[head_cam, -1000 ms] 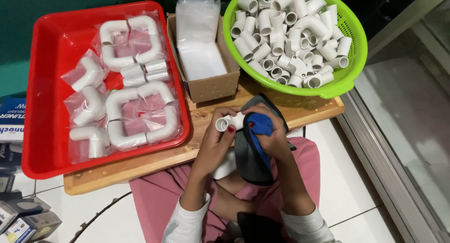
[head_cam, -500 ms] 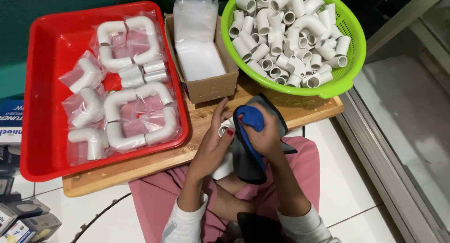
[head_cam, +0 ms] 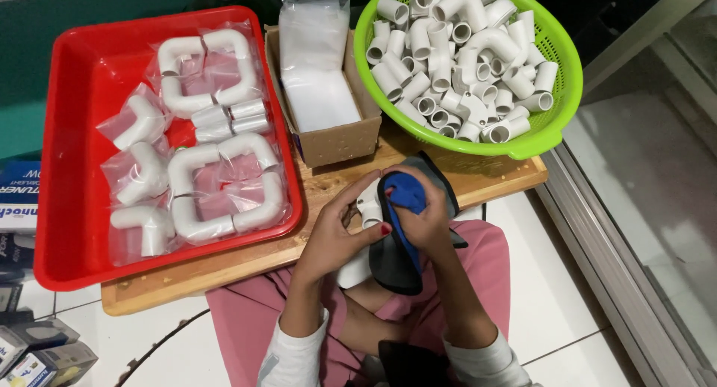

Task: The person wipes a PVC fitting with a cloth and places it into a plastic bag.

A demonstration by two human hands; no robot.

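Overhead view, read from left to right. At far left, small boxes [head_cam: 22,200] lie on the white floor beside a wooden board serving as the surface [head_cam: 246,264]. On it sits a red tray [head_cam: 75,81] holding white pipe elbows sealed in clear bags [head_cam: 216,185]. Next comes an open cardboard box [head_cam: 340,141] stocked with a stack of clear plastic bags [head_cam: 314,66]. In front of the box, over a pink-clad lap, the left hand [head_cam: 336,234] has its grip pinched on a white pipe fitting [head_cam: 368,208], thumb beneath and fingers curled over it. The right hand [head_cam: 422,219] touches it, its grip pressed together around a blue and dark grey cloth [head_cam: 399,230] that is laid against the fitting. At upper right, a green basket [head_cam: 556,66] is heaped with loose white fittings [head_cam: 455,58].
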